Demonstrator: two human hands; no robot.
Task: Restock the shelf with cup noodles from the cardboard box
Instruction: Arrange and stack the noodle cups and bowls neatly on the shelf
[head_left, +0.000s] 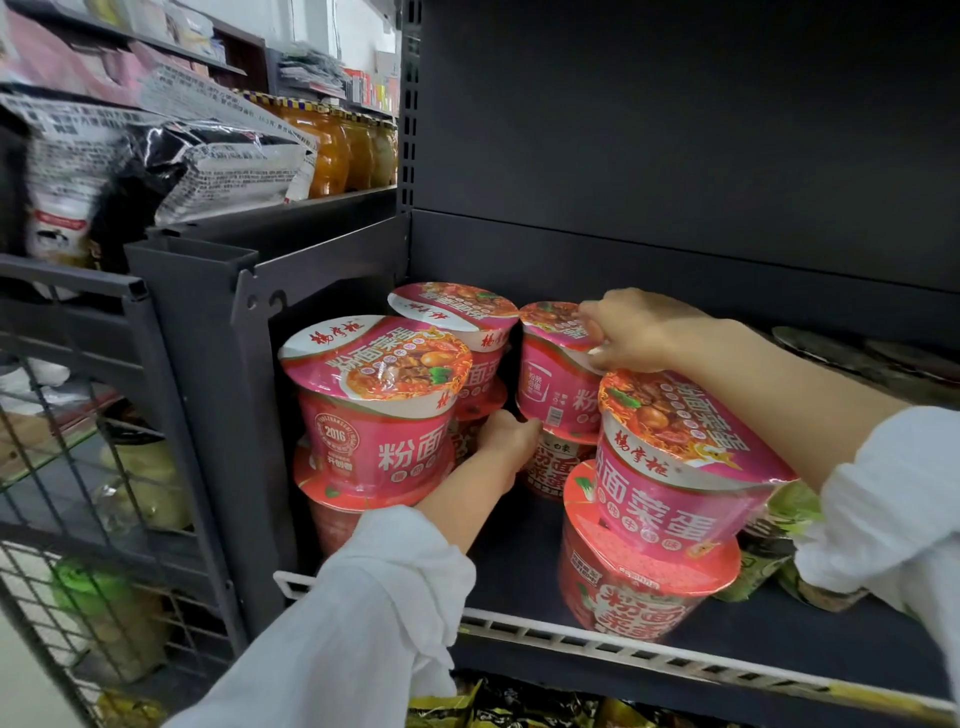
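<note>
Up top, right hand pinches back cup's lid (left hand grips its base).

dark metal back panel | wire-mesh rack left | jars on upper shelf

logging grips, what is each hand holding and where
Right hand pinches the rear pink cup at its lid rim; left hand touches that stack's base, grip unclear.
</note>
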